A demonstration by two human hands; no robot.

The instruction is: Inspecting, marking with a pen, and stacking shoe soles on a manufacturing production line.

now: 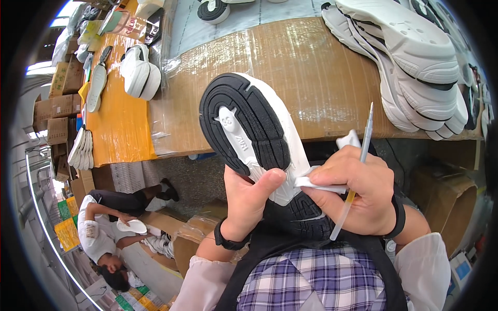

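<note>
Table (280,46): brown, tape-covered, white soles (420,65) stacked at its right end
Co-worker (93,236): at lower left, holding a flat white piece (133,226)
Shoe sole (262,137): black-and-white, tilted, tread facing up, by the table's near edge
Left hand (245,199): grips the sole's middle, thumb over one side, fingers mostly hidden
Right hand (360,192): pinches white cloth (309,181) at the sole's edge, pen-like tool (350,198) lodged in its grasp
</note>
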